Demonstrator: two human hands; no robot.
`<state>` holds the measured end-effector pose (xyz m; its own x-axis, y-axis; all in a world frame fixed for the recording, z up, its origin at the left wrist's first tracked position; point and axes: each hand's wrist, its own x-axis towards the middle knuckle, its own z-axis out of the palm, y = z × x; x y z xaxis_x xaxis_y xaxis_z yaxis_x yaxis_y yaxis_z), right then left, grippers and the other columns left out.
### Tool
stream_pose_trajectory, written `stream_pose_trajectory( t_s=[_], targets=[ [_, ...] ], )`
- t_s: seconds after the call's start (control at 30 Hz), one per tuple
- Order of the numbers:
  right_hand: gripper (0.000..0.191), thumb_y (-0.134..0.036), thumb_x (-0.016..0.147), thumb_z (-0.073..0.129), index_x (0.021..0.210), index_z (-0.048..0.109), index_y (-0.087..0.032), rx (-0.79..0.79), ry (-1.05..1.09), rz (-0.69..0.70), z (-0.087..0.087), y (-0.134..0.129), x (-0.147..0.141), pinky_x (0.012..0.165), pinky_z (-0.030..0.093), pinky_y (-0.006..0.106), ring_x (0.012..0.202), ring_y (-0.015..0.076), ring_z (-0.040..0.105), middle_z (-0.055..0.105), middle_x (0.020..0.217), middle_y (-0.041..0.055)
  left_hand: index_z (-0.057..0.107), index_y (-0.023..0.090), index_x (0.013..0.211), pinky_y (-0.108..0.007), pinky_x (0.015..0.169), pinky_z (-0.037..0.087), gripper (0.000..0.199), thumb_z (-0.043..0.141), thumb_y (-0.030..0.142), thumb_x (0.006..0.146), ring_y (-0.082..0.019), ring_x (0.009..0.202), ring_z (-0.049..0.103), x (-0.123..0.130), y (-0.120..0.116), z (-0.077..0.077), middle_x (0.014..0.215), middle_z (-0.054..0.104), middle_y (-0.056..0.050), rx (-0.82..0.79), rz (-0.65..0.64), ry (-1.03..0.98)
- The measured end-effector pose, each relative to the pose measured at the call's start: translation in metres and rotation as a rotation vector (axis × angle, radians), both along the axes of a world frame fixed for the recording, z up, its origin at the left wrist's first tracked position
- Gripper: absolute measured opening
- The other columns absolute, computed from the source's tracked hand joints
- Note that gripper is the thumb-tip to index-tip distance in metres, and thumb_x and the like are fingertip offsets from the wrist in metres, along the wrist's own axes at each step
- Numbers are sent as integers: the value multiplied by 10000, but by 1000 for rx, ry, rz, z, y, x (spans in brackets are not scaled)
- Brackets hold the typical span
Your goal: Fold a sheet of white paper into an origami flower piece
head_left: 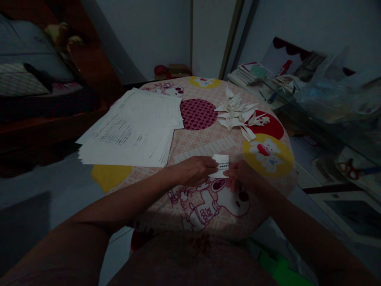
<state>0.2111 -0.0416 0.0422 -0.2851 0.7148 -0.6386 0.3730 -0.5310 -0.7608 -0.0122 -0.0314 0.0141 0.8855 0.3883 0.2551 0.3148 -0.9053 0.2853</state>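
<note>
A small printed piece of paper (222, 163), apparently folded, lies between my two hands over the near half of the round table. My left hand (195, 171) has its fingers closed over the left edge of the paper. At the lower right corner, my right hand (242, 174) pinches the same paper, its other fingers curled below. Dim light hides exactly where the thumbs sit. Beyond my right hand is a cluster of folded paper cranes (233, 115). A stack of printed sheets (133, 127) spreads over the table's left side.
A patterned cloth (202, 143) covers the table. On the right, a glass-topped shelf (321, 147) holds plastic bags (339, 95), papers and, lower down, scissors (349, 169). A wooden seat with cushions (26, 79) stands at left. Something green (276, 266) is low at right.
</note>
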Motion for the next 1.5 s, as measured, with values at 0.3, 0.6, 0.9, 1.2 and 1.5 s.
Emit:
stream_pose_trajectory(
  t_s=[0.3,0.6,0.9,1.2,1.5],
  targets=[
    [102,-204,772,616,693,677,-181,630,-320,397,8,-10,19,492,465,233,515,135,594,643,577,10,684,104,1153,-422,1095,500,358,514,35,844,-251,1273,584,-14,8,4,1302,653,-175,-89,-50,-50],
    [306,-105,929,453,1108,699,-133,1496,-546,670,-35,-9,23,944,501,442,1011,262,604,680,1112,168,657,119,1177,-386,1051,510,410,502,16,811,-245,1237,582,-13,6,4,1284,656,-150,-98,-30,-53],
    [203,-167,912,564,818,743,-181,1368,-335,509,-37,2,24,770,523,316,854,194,636,715,874,90,687,143,959,-326,798,533,167,551,238,938,-203,888,637,2,0,0,944,685,-108,-91,99,-47],
    [213,-240,789,634,591,659,-165,955,-281,390,-18,17,19,556,358,240,570,106,528,576,619,-9,694,160,818,-238,656,426,161,576,223,909,-142,743,628,9,1,1,830,693,-30,-292,358,-109],
    [194,-270,730,635,573,628,-156,512,-301,239,-16,23,11,426,320,216,411,90,479,546,466,-32,705,184,851,-249,635,386,137,594,261,877,-146,685,612,24,2,2,787,714,-8,-385,619,-63]
  ],
)
